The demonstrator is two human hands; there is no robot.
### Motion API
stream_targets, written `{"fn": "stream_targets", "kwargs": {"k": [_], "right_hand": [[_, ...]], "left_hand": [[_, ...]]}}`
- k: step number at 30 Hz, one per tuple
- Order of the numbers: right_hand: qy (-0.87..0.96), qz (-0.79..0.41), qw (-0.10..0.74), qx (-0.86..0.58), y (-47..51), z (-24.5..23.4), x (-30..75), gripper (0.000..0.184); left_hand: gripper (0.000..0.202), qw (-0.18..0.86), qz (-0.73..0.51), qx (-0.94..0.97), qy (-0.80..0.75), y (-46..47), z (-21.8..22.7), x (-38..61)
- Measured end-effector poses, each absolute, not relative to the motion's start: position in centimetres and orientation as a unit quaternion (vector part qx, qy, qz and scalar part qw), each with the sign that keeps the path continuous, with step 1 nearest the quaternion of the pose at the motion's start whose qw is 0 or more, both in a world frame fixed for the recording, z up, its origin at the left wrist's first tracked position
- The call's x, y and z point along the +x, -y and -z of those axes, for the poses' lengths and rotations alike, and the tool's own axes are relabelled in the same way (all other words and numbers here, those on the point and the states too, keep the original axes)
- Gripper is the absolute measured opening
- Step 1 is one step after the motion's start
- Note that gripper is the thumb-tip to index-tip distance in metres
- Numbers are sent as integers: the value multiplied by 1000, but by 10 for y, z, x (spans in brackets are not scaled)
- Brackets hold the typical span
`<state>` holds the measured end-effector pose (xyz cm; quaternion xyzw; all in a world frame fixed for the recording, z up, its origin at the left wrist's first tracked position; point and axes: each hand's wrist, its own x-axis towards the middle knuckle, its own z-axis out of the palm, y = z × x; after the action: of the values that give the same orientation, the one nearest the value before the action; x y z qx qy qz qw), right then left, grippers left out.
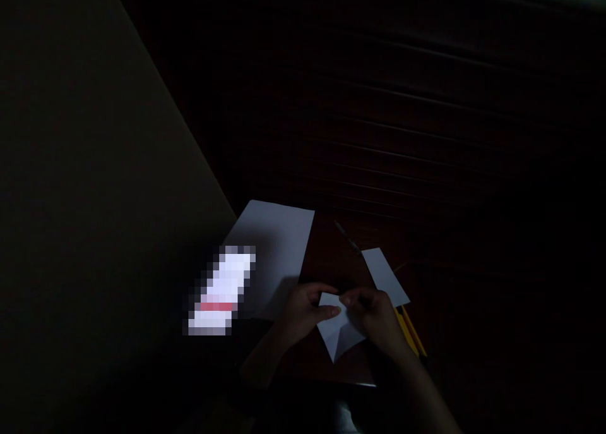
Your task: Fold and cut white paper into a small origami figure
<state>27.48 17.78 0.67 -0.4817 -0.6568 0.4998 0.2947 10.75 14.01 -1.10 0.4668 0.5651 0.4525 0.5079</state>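
The scene is very dark. A small folded piece of white paper [338,336] with a pointed lower tip lies on a dark wooden table [331,257]. My left hand [305,311] pinches its upper left edge, fingers curled. My right hand [376,317] pinches the top edge from the right, fingers closed on the paper. The two hands nearly meet above the fold.
A larger white sheet [274,244] lies to the left, a narrow white strip [384,275] to the right. A pen or pencil [348,237] lies beyond the hands. Yellow pencils [411,333] rest beside my right wrist. A blurred white-and-red item [220,292] sits at left beside a pale wall [95,168].
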Motion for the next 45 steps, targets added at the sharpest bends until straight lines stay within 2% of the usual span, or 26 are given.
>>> {"fn": "stream_targets", "kwargs": {"k": [5,8,13,16,20,23,27,30,38,45], "right_hand": [[629,-530,317,-472,-177,-8,275,30],[602,-532,337,-490,-179,-4,276,31],[545,-516,390,-535,-183,0,278,28],[567,-499,378,-535,-183,-2,279,25],[611,-493,352,-510,-182,-5,279,22],[599,-506,363,-504,-181,-6,277,25],[577,-536,363,-497,-179,-1,272,33],[564,-566,341,-495,-177,4,268,30],[629,-475,343,-511,-174,-1,266,24],[648,-451,348,-506,-171,-7,262,18]], "left_hand": [[33,527,-535,320,-578,-144,10,105],[36,536,-559,270,-573,-146,6,104],[39,584,-515,324,-537,-143,2,106],[33,606,-481,368,-516,-140,3,108],[22,561,-473,390,-557,-140,5,109],[24,534,-488,352,-595,-143,8,108],[26,499,-575,269,-590,-146,11,107],[30,500,-594,254,-576,-146,15,108],[30,472,-559,304,-611,-146,10,111],[32,466,-510,330,-643,-143,17,113]]}}
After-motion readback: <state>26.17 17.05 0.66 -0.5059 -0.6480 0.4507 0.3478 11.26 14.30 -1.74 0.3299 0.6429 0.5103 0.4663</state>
